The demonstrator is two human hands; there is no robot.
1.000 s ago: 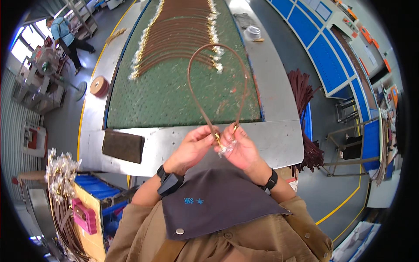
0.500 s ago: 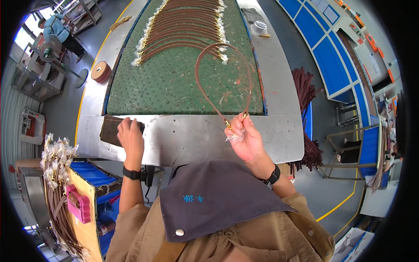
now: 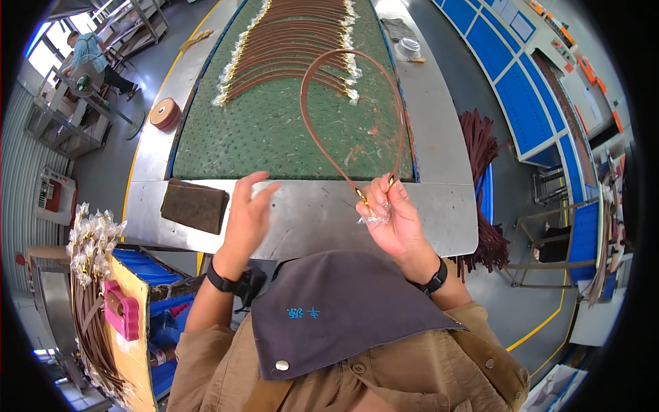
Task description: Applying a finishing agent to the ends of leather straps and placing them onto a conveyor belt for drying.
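Observation:
My right hand [image 3: 397,218] pinches both ends of a brown leather strap [image 3: 309,123], which stands up in a loop over the near end of the green belt. Gold-coloured metal clasps and a bit of clear plastic wrap [image 3: 374,218] show at its fingers. My left hand [image 3: 248,213] is raised over the metal table edge, fingers apart, holding nothing. Beside it a folded dark brown cloth [image 3: 195,207] lies on the metal. Farther off, several similar straps [image 3: 285,48] lie in a curved row across the belt, their ends wrapped in clear plastic.
The green belt [image 3: 233,147] runs away between metal side ledges. A tape roll [image 3: 165,114] sits on the left ledge, a clear container [image 3: 408,48] on the right. Bundled straps hang at lower left [image 3: 93,275] and right [image 3: 478,144]. A person [image 3: 93,58] stands far left behind a fan [image 3: 86,82].
My left hand has let go of the brown cloth and moved right, toward the strap. The strap's loop is a little higher and wider, still in my right hand.

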